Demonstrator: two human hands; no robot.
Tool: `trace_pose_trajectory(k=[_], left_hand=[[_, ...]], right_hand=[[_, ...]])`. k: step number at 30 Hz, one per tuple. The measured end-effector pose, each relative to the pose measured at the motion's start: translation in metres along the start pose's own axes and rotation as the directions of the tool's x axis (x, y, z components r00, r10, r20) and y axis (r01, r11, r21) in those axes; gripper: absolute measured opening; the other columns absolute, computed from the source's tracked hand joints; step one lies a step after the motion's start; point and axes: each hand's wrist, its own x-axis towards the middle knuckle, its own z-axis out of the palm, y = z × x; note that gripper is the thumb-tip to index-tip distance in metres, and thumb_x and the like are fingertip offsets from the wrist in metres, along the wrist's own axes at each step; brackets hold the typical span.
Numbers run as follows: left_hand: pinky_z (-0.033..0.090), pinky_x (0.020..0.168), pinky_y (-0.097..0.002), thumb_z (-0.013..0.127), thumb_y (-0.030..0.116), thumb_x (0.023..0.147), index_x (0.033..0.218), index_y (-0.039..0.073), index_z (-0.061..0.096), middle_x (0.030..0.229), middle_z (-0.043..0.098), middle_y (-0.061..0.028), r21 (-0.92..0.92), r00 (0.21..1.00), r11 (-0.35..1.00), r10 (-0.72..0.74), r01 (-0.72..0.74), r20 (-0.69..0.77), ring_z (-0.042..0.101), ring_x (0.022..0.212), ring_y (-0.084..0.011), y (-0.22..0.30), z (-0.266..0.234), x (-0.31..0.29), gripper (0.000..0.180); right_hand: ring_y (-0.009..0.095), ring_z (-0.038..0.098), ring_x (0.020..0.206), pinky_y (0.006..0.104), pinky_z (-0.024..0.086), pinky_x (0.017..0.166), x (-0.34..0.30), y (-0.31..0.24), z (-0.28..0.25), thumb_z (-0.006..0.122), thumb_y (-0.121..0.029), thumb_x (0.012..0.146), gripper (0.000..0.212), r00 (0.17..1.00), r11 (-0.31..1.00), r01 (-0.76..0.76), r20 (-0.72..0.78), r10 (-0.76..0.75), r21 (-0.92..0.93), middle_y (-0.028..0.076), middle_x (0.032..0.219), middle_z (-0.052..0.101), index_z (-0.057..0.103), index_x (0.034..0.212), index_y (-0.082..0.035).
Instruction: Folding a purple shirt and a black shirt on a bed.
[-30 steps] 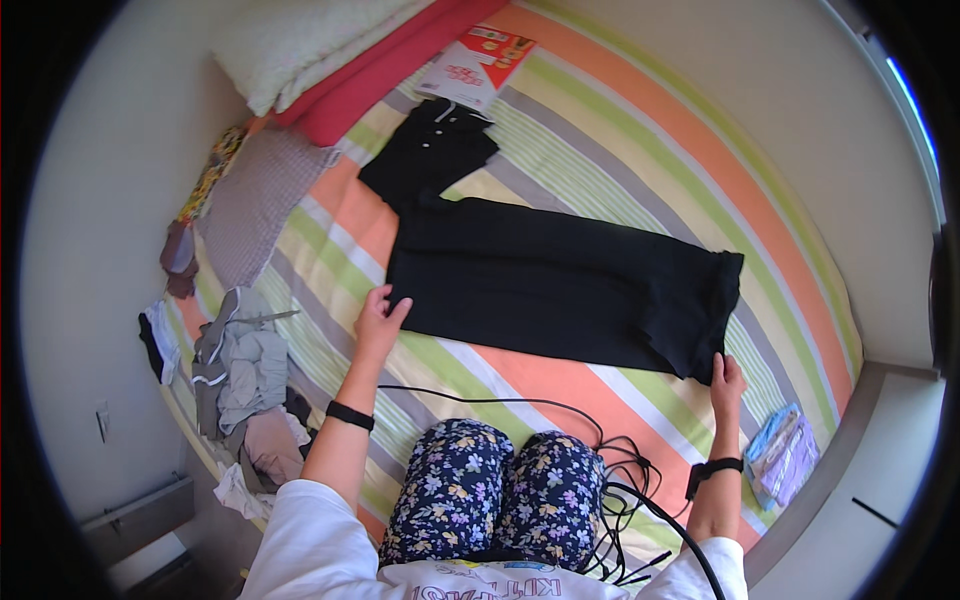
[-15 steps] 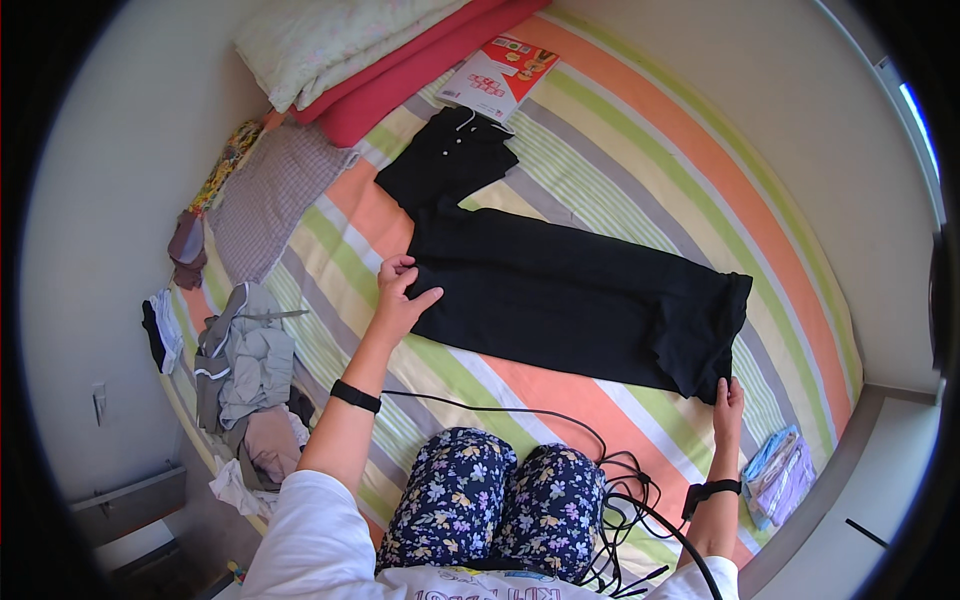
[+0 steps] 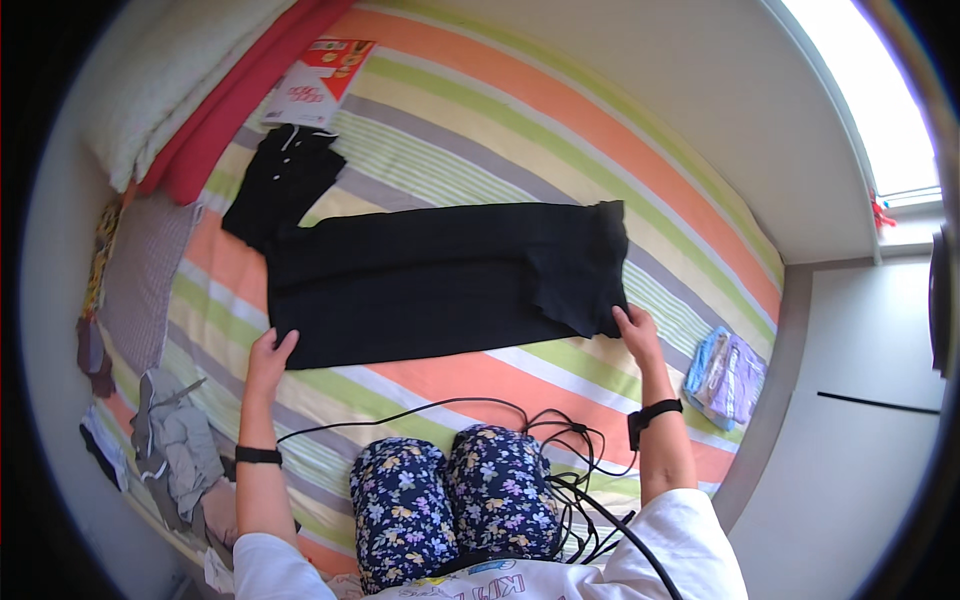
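Observation:
A long black garment (image 3: 420, 280) lies flattened and folded on the striped bedsheet, crosswise in front of my knees. My left hand (image 3: 268, 362) pinches its near left corner, thumb on top of the cloth. At the near right corner, my right hand (image 3: 637, 332) grips the edge beside a ruffled, doubled-over end. A smaller folded black garment (image 3: 285, 180) with white buttons and a pale cord touches the far left corner; where the two meet is hard to make out. Both wrists wear black bands.
A red-and-white booklet (image 3: 318, 85) lies beyond the black clothes. Folded bedding (image 3: 190, 110) is at the far left, with a checked cloth (image 3: 150, 270) and grey clothes (image 3: 185, 450) nearer. Black cables (image 3: 575, 470) tangle by my knees. Folded blue and purple cloths (image 3: 725, 375) lie right.
The view has swung rightward, so the bed shows further left. My left hand has gone from the garment's left edge to its near left corner; my right keeps its corner.

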Motion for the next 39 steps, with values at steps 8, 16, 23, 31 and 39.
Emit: trace_pose_trajectory(k=[8,16,23,31,39], left_hand=[[0.046,0.090,-0.0255,0.064,0.026,0.103,0.121,-0.005,0.063,0.109,0.066,-0.0044,-0.053,0.986,0.998,0.037,-0.046,-0.162,0.057,0.102,-0.0093,0.007,0.009,-0.004,0.036],[0.046,0.083,-0.0252,0.067,0.026,0.102,0.108,-0.005,0.064,0.098,0.064,-0.0039,0.013,0.996,1.000,0.024,-0.023,-0.082,0.053,0.091,-0.0085,0.012,-0.004,-0.015,0.032],[0.049,0.081,-0.0319,0.071,0.032,0.098,0.099,-0.008,0.062,0.096,0.069,-0.0074,0.165,0.978,0.986,0.071,-0.039,-0.194,0.060,0.091,-0.0143,-0.006,-0.002,-0.009,0.041],[0.053,0.073,-0.0393,0.080,0.042,0.087,0.103,-0.002,0.065,0.089,0.071,-0.0156,0.492,0.872,0.865,0.167,0.093,-0.459,0.066,0.078,-0.0309,0.004,0.002,-0.003,0.049],[0.051,0.070,-0.0324,0.082,0.030,0.087,0.106,-0.001,0.068,0.081,0.068,-0.0082,0.304,0.803,0.951,0.146,0.046,-0.578,0.063,0.074,-0.0184,0.047,0.040,0.057,0.039]], right_hand=[[0.034,0.057,0.066,0.0441,0.046,0.078,-0.004,-0.006,0.002,0.058,-0.044,0.101,0.045,0.957,0.982,0.131,-0.241,-0.162,-0.140,0.015,0.068,0.062,0.060,0.081,-0.003],[0.032,0.052,0.109,0.0488,0.035,0.099,-0.017,0.019,-0.010,0.062,-0.038,0.100,0.033,0.954,0.955,0.210,-0.168,-0.247,-0.211,0.008,0.106,0.063,0.067,0.088,-0.007],[0.031,0.051,0.113,0.0480,0.035,0.100,-0.016,0.044,-0.001,0.065,-0.036,0.098,0.033,0.970,0.969,0.143,-0.168,-0.177,-0.201,0.007,0.114,0.060,0.068,0.095,-0.004],[0.034,0.054,0.107,0.0508,0.041,0.092,-0.031,-0.024,-0.015,0.073,-0.033,0.090,0.030,0.885,0.847,0.128,-0.327,-0.333,-0.516,0.013,0.110,0.058,0.067,0.102,-0.006],[0.042,0.044,0.140,0.0493,0.038,0.114,-0.064,-0.134,0.064,0.076,-0.029,0.085,0.069,0.677,0.611,0.703,0.081,-0.732,-0.364,0.023,0.152,0.046,0.050,0.143,-0.003]])
